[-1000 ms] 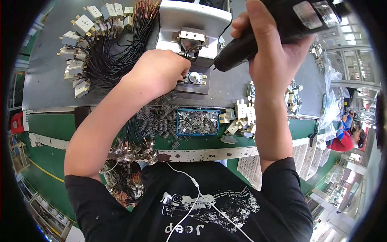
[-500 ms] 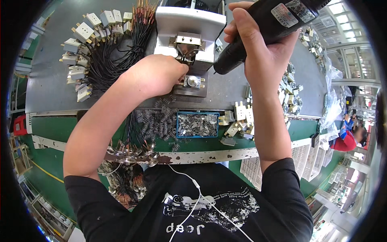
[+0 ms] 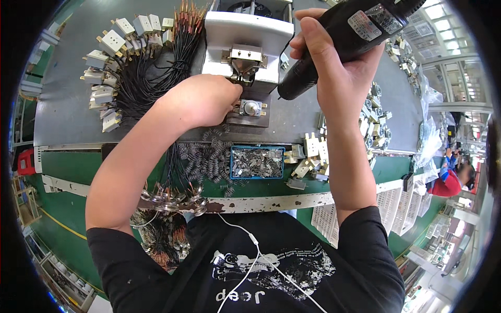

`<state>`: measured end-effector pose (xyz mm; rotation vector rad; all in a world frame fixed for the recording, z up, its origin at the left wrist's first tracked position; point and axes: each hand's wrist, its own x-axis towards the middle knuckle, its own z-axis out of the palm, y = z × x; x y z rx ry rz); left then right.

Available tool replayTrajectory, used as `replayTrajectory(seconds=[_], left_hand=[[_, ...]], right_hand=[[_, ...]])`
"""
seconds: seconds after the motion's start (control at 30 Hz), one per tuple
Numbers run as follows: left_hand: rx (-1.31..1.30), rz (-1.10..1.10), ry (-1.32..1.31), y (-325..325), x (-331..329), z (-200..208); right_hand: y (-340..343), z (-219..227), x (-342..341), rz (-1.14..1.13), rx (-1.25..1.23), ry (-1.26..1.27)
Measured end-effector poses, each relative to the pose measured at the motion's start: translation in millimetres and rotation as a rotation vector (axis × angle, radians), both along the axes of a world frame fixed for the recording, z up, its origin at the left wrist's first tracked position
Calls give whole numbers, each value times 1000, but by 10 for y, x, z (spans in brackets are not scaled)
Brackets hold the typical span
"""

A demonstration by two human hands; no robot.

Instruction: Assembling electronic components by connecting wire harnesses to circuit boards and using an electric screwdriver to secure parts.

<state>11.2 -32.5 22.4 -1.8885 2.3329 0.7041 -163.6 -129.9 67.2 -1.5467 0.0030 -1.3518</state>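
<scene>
My right hand [image 3: 344, 73] is wrapped round a black electric screwdriver [image 3: 298, 79], held tilted with its bit pointing down and left, above the bench. The bit touches nothing that I can see. My left hand [image 3: 211, 99] is closed at the front of a metal bench machine [image 3: 248, 31], below its steel jaw piece [image 3: 245, 53]. Whatever its fingertips pinch is hidden behind the knuckles. Right beside those fingers, a small grey-white switch-like part [image 3: 251, 108] with a round metal shaft and brass side tabs sits on a dark block [image 3: 248, 121].
Finished-looking white parts [image 3: 112, 41] with black wires [image 3: 141, 88] fan out at the left. Loose coil springs [image 3: 201, 156] lie near a blue tray [image 3: 257, 178] of small metal clips. More white parts [image 3: 313, 148] are heaped at the right. Another person [image 3: 446, 182] is far right.
The whole view has shifted slightly. My left hand stays at the machine front, and my right hand still holds the screwdriver in nearly the same place.
</scene>
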Motion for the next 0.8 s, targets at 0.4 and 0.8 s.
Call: replayTrajectory(seconds=[0.4,0.8], left_hand=[[-97,68,129,80,44,60],[-232,76,101,153,11,2]], right_hand=[[561,-943,-507,-365,-595,872],[491,-821,-664,-222,-577,908]])
